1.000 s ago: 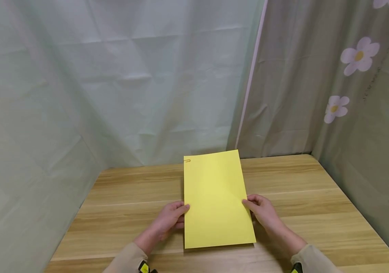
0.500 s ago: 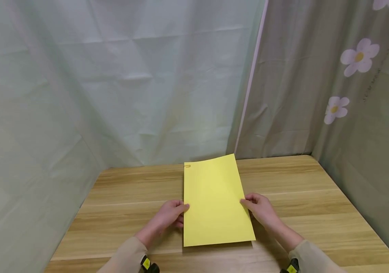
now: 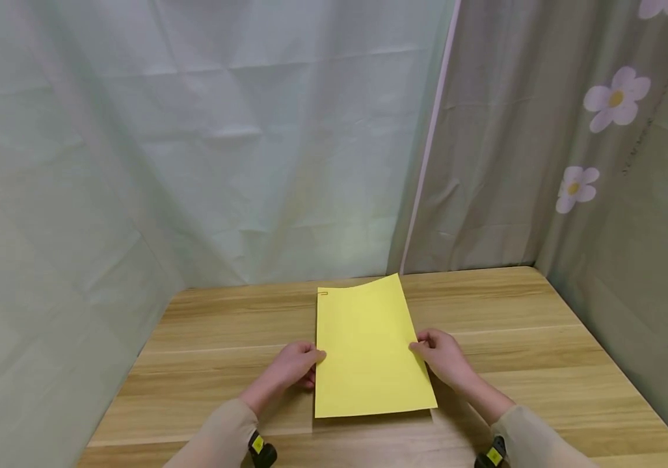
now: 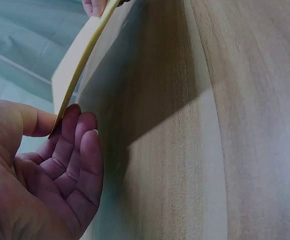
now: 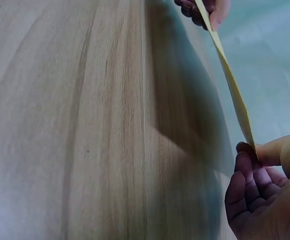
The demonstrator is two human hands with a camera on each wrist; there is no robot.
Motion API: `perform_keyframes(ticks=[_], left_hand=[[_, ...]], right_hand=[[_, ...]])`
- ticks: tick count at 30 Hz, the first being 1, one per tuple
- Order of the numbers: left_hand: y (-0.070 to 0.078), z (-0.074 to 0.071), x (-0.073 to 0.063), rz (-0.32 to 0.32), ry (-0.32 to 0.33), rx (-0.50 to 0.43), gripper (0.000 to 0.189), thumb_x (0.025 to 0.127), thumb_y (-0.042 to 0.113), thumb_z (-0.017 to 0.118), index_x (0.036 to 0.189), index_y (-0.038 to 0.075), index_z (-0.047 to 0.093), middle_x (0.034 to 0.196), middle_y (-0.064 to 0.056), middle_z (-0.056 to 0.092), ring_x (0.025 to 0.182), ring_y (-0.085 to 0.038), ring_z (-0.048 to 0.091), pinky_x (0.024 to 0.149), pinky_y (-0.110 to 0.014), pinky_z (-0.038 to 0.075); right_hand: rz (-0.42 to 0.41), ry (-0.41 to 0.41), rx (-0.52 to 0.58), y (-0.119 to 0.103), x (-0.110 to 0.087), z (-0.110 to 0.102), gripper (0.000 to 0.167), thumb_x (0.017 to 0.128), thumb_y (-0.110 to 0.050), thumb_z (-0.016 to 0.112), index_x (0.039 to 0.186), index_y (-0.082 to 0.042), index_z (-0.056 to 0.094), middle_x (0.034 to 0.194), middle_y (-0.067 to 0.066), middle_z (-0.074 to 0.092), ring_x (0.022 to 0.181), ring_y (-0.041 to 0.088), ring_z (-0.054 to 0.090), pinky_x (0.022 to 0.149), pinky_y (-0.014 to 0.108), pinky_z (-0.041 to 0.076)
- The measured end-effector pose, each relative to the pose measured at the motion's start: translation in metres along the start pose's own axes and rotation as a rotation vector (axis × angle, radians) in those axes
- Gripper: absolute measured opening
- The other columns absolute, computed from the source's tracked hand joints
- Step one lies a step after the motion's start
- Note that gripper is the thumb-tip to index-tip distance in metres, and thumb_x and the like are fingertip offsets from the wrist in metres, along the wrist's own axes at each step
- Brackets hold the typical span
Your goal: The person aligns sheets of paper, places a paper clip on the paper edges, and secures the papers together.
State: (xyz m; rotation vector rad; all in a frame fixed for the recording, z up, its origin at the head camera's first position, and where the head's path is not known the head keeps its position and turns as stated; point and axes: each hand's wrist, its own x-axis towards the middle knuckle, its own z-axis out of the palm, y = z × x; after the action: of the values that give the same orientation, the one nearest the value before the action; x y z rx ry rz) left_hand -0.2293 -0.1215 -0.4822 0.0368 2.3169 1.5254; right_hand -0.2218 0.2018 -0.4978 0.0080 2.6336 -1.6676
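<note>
Between the two hands is a yellow sheet of paper (image 3: pixel 369 354), or a thin stack of sheets, raised off the table with its shadow beneath. A small paper clip (image 3: pixel 323 293) sits at its far left corner. My left hand (image 3: pixel 294 365) pinches the left edge, thumb on top and fingers curled behind, as the left wrist view also shows. The opposite edge is pinched the same way by my right hand (image 3: pixel 443 359). The sheet bends slightly, its far right corner higher than the far left one. In the right wrist view the paper (image 5: pixel 232 87) appears edge-on.
A wood-grain table (image 3: pixel 216 370) lies under the hands. Pale curtains (image 3: pixel 263 149) hang behind its back edge and on both sides, the right one printed with flowers (image 3: pixel 617 99). Dark wrist bands with yellow patches (image 3: pixel 259 445) are worn at both sleeves.
The far edge of the yellow paper has dropped toward the table and the sheet has bowed more. Both hands keep their pinch; the right one has shifted slightly left.
</note>
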Motion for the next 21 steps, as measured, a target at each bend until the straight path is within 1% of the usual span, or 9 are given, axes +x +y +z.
perform_keyframes(ticks=[4, 10, 21], left_hand=[[0.002, 0.001, 0.000, 0.006, 0.008, 0.035, 0.027, 0.099, 0.021, 0.062, 0.079, 0.005, 0.055, 0.067, -0.006, 0.055, 0.056, -0.016, 0.056, 0.052, -0.029, 0.052], [0.000, 0.003, 0.006, 0.000, 0.007, 0.071, 0.027, 0.099, 0.021, 0.062, 0.078, 0.005, 0.056, 0.067, -0.006, 0.056, 0.057, -0.016, 0.057, 0.051, -0.028, 0.051], [0.000, 0.001, 0.011, -0.022, 0.001, 0.111, 0.026, 0.098, 0.022, 0.062, 0.079, 0.006, 0.057, 0.070, -0.007, 0.058, 0.056, -0.015, 0.058, 0.051, -0.028, 0.051]], right_hand=[[-0.002, -0.002, -0.021, 0.001, 0.002, 0.000, 0.020, 0.096, -0.009, 0.070, 0.109, 0.006, 0.064, 0.083, 0.005, 0.055, 0.075, 0.017, 0.049, 0.063, 0.027, 0.042], [-0.001, -0.004, -0.068, 0.001, 0.005, 0.000, 0.030, 0.096, -0.012, 0.070, 0.118, 0.008, 0.063, 0.084, 0.005, 0.058, 0.073, 0.017, 0.050, 0.062, 0.029, 0.043], [0.019, -0.016, -0.085, 0.004, 0.011, 0.002, 0.036, 0.097, -0.013, 0.070, 0.125, 0.006, 0.061, 0.081, 0.006, 0.060, 0.070, 0.017, 0.053, 0.059, 0.029, 0.044]])
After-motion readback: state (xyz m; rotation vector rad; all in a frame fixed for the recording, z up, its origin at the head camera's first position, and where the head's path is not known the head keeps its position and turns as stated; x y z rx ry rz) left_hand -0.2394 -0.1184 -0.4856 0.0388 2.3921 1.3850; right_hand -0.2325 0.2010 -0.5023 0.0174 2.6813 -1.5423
